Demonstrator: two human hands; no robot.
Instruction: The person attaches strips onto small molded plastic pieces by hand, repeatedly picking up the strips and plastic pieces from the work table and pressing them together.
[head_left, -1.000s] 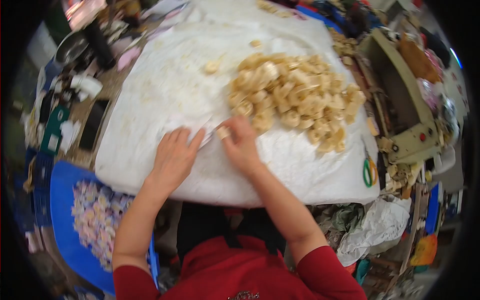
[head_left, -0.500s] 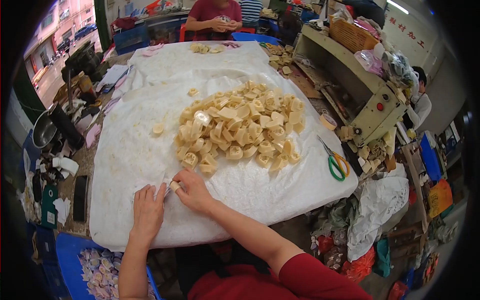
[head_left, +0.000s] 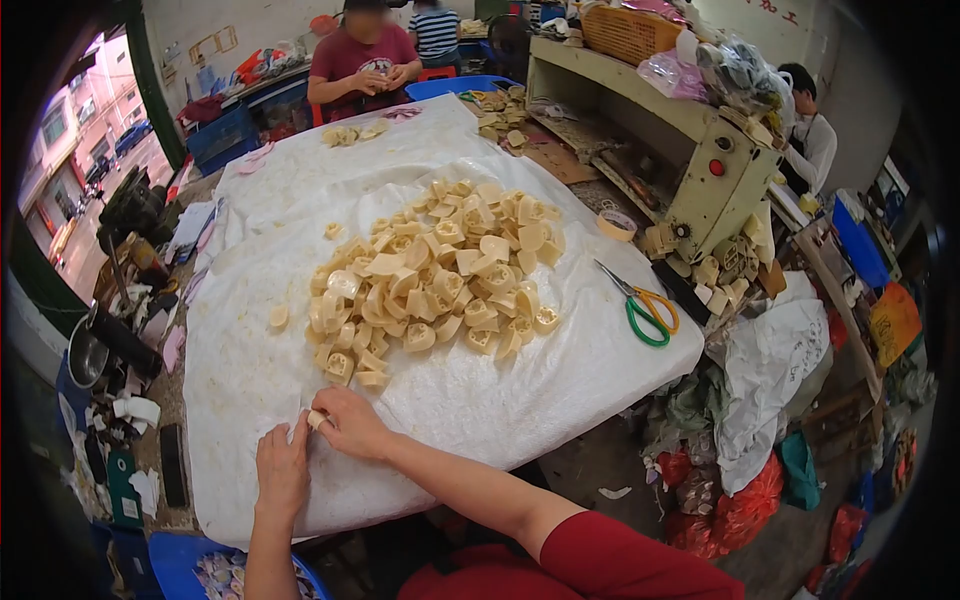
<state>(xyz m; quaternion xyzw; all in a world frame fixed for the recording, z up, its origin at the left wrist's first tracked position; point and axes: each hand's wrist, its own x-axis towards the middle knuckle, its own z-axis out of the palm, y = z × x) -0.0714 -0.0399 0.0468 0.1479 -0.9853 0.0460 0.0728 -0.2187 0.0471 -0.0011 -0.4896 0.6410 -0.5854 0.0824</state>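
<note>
Near the front edge of the white sheet, my two hands are close together. My left hand lies low on the sheet, its fingers stretched forward and its index fingertip close to my right hand. My right hand is closed, with its fingers bent downward. A small cream band or piece shows at its fingers; I cannot tell whether it is worn or held. Just beyond is a large heap of cream molded cup-like pieces. A single cream piece lies left of the heap, and another behind it.
Scissors with green and yellow handles lie at the right. Beyond them stands a pale machine with a red button. A blue tub is below the front edge. Across the table sits a person in a dark red shirt.
The view has turned, so the table and heap sit further left and more of the person opposite shows. My hands stay together at the same front area of the sheet.
</note>
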